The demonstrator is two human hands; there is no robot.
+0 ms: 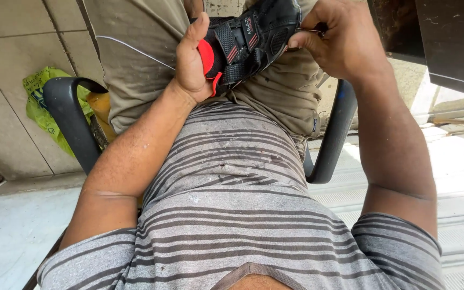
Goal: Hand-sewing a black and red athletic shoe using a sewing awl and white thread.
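Note:
A black sports shoe with red trim and strap lies on my lap, near the top of the view. My left hand grips its heel end, thumb up along the side. My right hand is closed at the toe end, pinching something thin and metallic against the shoe; I cannot tell what it is. A thin white thread runs across my left thigh toward the shoe.
I sit in a dark plastic chair with armrests on both sides. A green plastic bag lies on the tiled floor at left. A dark metal structure stands at the top right. A pale ridged surface spreads at right.

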